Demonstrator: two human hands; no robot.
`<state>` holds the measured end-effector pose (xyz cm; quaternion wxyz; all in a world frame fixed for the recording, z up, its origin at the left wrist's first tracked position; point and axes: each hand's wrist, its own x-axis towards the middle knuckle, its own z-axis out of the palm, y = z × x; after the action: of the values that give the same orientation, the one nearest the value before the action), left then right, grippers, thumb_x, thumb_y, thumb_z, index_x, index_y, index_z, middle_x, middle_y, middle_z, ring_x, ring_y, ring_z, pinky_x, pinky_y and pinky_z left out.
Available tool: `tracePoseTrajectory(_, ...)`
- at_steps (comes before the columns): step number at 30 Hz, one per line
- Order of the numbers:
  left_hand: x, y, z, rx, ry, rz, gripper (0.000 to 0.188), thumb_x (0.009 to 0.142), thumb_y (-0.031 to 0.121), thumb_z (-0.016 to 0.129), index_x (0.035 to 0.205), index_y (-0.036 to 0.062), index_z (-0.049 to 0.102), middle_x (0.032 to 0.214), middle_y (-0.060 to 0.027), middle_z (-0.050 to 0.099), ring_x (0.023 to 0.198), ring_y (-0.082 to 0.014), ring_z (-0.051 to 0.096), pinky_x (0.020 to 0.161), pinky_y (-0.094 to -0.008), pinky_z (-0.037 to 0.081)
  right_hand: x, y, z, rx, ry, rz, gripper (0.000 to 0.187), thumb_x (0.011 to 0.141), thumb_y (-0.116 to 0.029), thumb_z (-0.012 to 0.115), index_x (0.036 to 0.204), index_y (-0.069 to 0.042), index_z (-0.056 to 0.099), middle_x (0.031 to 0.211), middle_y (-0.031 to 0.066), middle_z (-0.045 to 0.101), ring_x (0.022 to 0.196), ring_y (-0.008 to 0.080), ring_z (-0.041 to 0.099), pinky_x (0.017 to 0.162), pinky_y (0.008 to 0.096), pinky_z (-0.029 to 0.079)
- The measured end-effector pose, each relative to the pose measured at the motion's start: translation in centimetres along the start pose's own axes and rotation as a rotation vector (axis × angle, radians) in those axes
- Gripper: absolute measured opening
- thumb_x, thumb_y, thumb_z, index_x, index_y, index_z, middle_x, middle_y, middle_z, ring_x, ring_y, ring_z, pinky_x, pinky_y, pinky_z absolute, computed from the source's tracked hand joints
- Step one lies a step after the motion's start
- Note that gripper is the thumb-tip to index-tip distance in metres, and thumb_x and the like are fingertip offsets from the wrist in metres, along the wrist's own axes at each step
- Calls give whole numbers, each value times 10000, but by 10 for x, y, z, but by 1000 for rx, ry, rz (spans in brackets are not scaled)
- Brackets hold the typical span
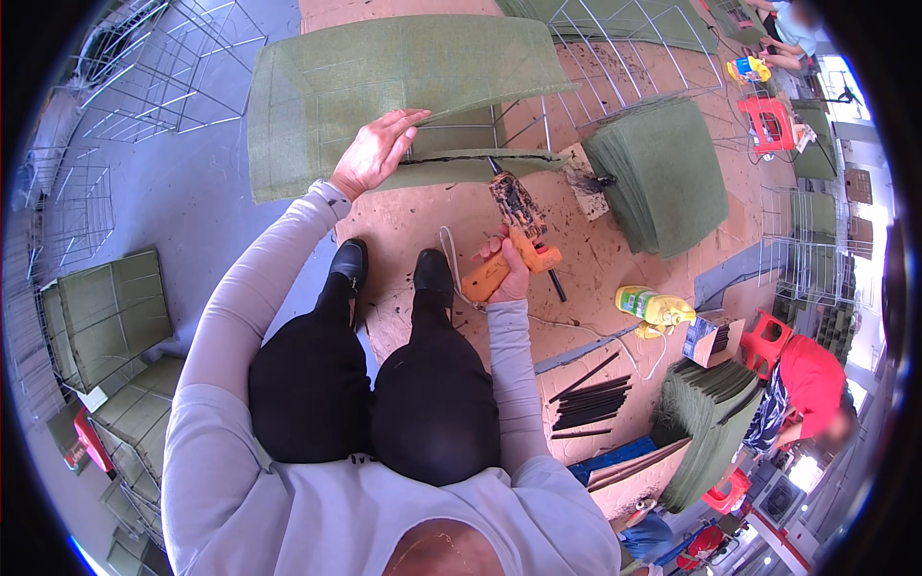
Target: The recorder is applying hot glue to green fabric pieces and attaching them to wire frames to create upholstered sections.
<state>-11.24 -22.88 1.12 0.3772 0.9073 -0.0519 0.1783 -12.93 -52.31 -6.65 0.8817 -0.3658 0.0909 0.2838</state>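
Observation:
My right hand (509, 267) is wrapped round the handle of an orange hot glue gun (526, 240). Its barrel is caked with black residue, and a black glue stick (558, 285) pokes out of its rear. The nozzle points away from me, at a dark line of glue along the near edge of a wire frame (471, 126). Over that frame lies a green mesh cloth (403, 67). Its near edge is lifted, and my left hand (379, 149) grips it, fingers close together; the thumb is partly hidden.
A stack of green cloth sheets (658, 178) lies to the right, near a yellow bottle (653, 305). Black glue sticks (591, 403) rest on cardboard at the lower right. Wire frames (173, 77) stand at the far left. A person in red (812, 384) bends over at the right.

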Motion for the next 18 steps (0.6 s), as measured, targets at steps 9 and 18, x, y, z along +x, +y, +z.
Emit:
tracePoseTrajectory(9,0,0,0,5,-2,-3,352,930,209,363,1184,11,505,1142,-191,549,1043,-360,523,921,-390,419,-1,-10,-6,17,43,-55,303,873,-188,560,1131,-43,496,782,30,502,748,177,495,665,347,476)
tracePoseTrajectory(18,1,2,1,-14,-7,-22,359,927,215,367,1187,12,508,1148,-192,547,1054,-360,519,930,-386,414,-1,-14,-5,18,31,-70,295,873,-185,553,1125,-42,498,782,30,505,743,174,505,662,344,475)
